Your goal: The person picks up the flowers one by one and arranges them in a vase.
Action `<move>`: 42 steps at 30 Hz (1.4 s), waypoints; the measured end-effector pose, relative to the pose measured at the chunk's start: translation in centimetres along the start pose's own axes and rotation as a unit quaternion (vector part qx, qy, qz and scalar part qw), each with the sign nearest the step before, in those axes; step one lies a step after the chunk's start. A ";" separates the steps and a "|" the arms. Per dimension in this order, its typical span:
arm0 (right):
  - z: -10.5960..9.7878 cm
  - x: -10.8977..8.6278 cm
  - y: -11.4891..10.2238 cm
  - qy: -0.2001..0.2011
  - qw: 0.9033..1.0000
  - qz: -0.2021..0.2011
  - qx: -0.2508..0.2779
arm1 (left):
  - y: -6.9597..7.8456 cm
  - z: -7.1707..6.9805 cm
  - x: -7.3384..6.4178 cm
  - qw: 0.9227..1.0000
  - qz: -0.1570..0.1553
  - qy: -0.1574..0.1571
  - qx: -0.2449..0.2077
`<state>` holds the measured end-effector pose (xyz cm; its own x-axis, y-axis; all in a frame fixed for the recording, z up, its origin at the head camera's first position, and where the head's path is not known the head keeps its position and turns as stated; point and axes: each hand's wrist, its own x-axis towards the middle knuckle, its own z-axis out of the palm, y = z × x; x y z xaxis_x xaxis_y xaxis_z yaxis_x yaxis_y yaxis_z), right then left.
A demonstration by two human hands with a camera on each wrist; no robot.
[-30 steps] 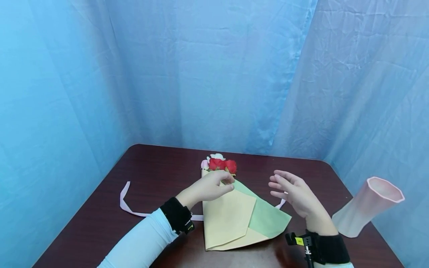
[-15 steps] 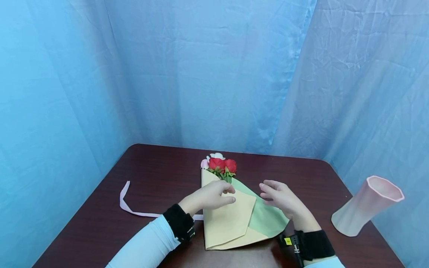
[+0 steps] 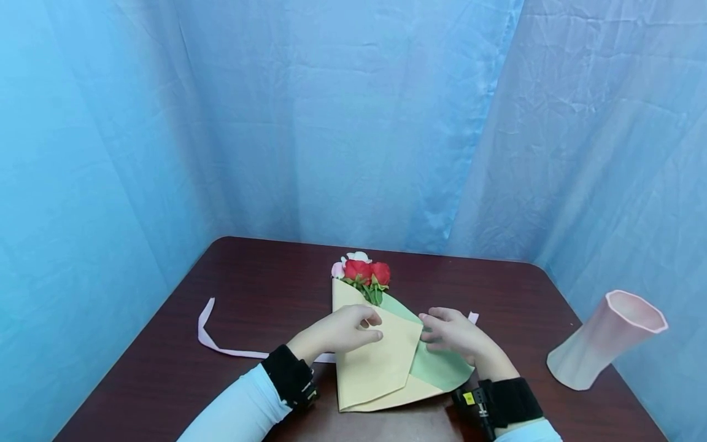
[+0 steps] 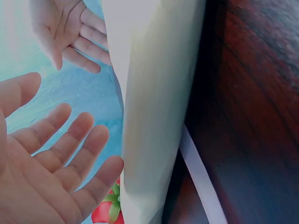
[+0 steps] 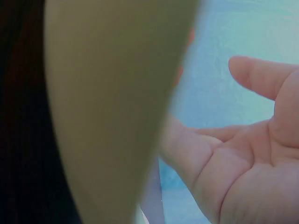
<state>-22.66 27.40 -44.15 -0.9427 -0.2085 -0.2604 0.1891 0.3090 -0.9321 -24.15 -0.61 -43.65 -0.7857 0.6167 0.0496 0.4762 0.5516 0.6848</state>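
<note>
A bouquet of red, white and pink artificial flowers (image 3: 364, 272) lies wrapped in a folded sheet of paper (image 3: 375, 368), cream outside and green inside. My left hand (image 3: 337, 331) hovers over the left part of the cream flap, thumb and fingers apart with nothing between them. On the other side, my right hand (image 3: 453, 336) is over the green part, its fingertips at the flap's right edge. In the right wrist view the paper hides some of that hand's fingers. A pale pink ribbon (image 3: 237, 353) runs under the paper, its right end showing behind my right hand.
A ribbed vase (image 3: 591, 344), pink at the top and white below, stands on the right side of the dark wooden table (image 3: 265, 276). Blue curtains (image 3: 331, 123) hang behind the table and along both sides.
My right hand has moved left and down to the edge of the cream flap. The left hand has drawn back from the flowers toward me, uncovering their green stems. Paper and vase stay put.
</note>
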 end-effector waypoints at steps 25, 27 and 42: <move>1.0 0.1 -0.5 -0.075 0.994 -0.015 0.078 | -0.5 -0.7 -1.1 0.998 -0.019 0.013 -0.066; 1.1 0.1 -0.7 -0.087 0.992 -0.020 0.090 | -0.6 -0.8 -1.2 0.996 -0.022 0.016 -0.082; 2.3 -0.5 -2.4 -0.154 0.978 -0.068 0.121 | -1.1 -1.7 -1.5 0.979 -0.029 0.042 -0.195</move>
<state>-22.04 24.64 -42.34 -0.8432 -0.5139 -0.1578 0.1612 0.0382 -0.9862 -24.19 -3.05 -43.24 -0.8446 0.5329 0.0509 0.2552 0.3173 0.9133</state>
